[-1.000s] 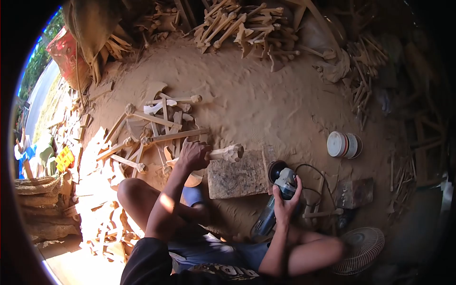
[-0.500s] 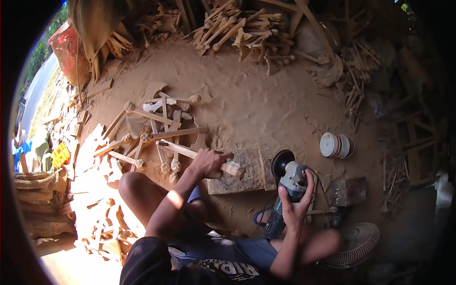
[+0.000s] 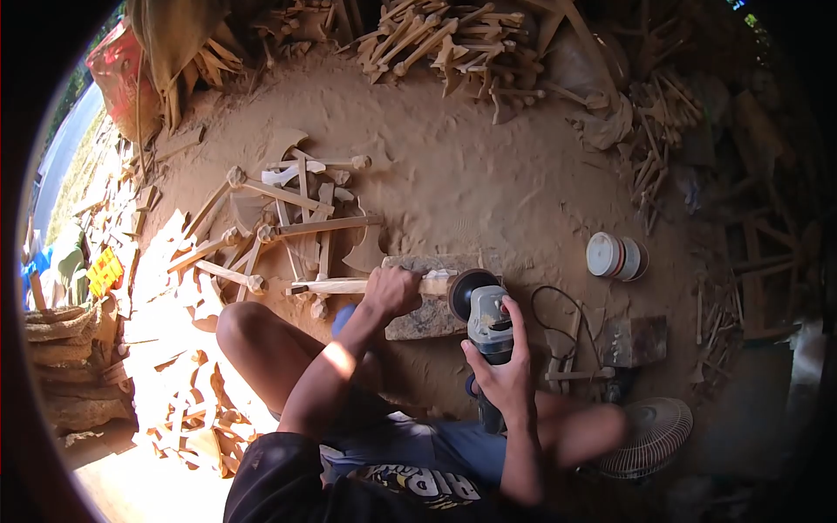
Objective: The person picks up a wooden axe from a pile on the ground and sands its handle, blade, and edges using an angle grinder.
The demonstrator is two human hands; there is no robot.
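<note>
My left hand (image 3: 394, 292) is closed round a pale wooden stick (image 3: 336, 286) with a thick, rough-cut end, holding it level over a worn wooden block (image 3: 414, 326) on the ground. In my right hand (image 3: 507, 381) is an angle grinder (image 3: 490, 321), gripped by its body with the fingers wrapped around. Its dark round disc (image 3: 469, 293) sits at the thick right end of the stick. Whether disc and wood actually touch, I cannot tell. The block is partly hidden by the stick, my left hand and the grinder.
Roughly shaped wooden pieces (image 3: 305, 228) lie heaped at left, with a bigger pile (image 3: 445, 44) at the back. To the right stand a white tub (image 3: 603, 255), a box-shaped block (image 3: 636, 341) and a fan (image 3: 654, 438). A dark cord (image 3: 558, 296) loops beside the grinder.
The grinder has moved left, bringing its disc to the stick's thick end. My left hand has turned the stick from slanting to nearly level and shifted slightly right.
</note>
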